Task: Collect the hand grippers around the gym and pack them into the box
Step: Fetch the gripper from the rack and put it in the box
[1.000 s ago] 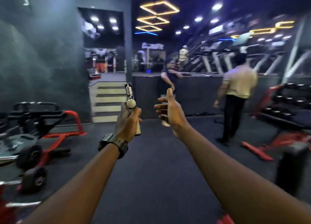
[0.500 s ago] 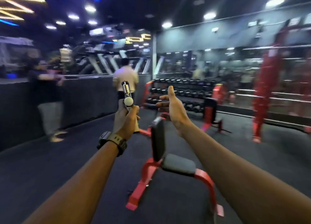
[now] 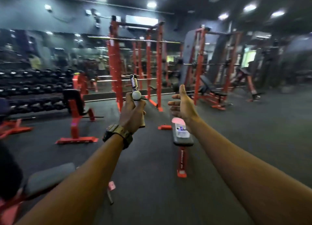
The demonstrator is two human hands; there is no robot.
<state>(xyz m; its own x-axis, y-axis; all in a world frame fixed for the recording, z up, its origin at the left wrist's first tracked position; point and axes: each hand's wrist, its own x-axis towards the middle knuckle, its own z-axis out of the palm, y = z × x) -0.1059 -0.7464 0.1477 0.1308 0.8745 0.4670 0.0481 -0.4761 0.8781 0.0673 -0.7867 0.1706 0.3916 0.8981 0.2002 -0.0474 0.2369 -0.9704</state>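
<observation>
My left hand (image 3: pixel 131 114) grips a hand gripper (image 3: pixel 134 86) upright in front of me; its chrome spring and a white knob stick up above my fist, and a pale handle end shows below. My right hand (image 3: pixel 183 104) is held out beside it, fingers straight and thumb up, holding nothing. A flat bench (image 3: pixel 183 141) stands just beyond my right wrist, and a small clear box (image 3: pixel 181 131) sits on its pad. What lies in the box is blurred.
Red power racks (image 3: pixel 116 67) stand ahead against a mirrored wall. A dumbbell rack (image 3: pixel 33 87) runs along the left, with a red upright bench (image 3: pixel 75 113) before it. Another padded bench (image 3: pixel 49 177) is at my lower left. An incline bench (image 3: pixel 211 91) is at the right.
My view has swung to the right, from the counter and two people past the dumbbell rack to the red racks. Both hands keep their pose, the left still holding the hand gripper.
</observation>
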